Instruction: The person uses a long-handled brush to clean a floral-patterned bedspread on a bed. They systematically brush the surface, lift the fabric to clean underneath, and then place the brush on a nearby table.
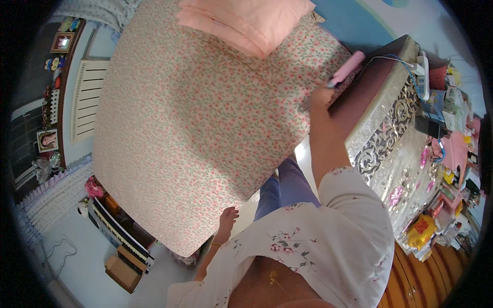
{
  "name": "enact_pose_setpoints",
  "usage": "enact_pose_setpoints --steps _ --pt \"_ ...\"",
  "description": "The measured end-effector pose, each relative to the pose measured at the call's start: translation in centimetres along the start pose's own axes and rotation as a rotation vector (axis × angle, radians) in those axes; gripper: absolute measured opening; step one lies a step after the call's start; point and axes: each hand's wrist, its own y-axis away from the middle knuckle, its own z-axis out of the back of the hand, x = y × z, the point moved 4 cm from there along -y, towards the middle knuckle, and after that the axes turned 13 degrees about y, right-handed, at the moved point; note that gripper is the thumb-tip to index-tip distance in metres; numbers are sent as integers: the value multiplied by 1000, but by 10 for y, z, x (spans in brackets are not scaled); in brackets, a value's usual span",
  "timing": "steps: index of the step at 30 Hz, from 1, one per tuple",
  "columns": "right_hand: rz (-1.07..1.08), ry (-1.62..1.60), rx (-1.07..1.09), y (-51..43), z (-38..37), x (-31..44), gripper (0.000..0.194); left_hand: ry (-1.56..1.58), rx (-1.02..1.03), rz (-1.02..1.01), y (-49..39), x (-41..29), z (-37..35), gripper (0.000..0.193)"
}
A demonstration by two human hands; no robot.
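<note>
My right hand [322, 96] grips a pink hand tool [348, 68] at the right edge of the bed, beside the table. The tool looks like a bed brush, but blur hides its exact kind. Below it spreads a floral bedsheet [200, 127] with small pink flowers and green leaves, partly in shadow. On the far end of the bed lies folded pink bedding [246, 23]. My left hand [228, 218] hangs by the near edge of the bed with its fingers loosely apart, holding nothing.
A table with a shiny patterned cover [385, 154] stands close on the right, bearing a power strip [423, 77] with cables and several packages. An electronic keyboard [119, 231] and a cardboard box [124, 269] are at lower left. Picture frames line the windowsill [69, 77].
</note>
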Motion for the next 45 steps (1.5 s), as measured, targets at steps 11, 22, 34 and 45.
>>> enact_pose_setpoints --steps 11,22,34,45 --pt "-22 21 66 102 1 -31 42 8 25 -27 -4 -1 -21 38" --pt "296 657 223 124 12 -55 39 123 -71 -56 15 38 -15 35" --pt "981 1144 793 137 75 -260 43 283 -129 46 42 136 0 34" --pt "846 770 968 191 -19 -137 51 364 -143 -38 57 207 10 33"
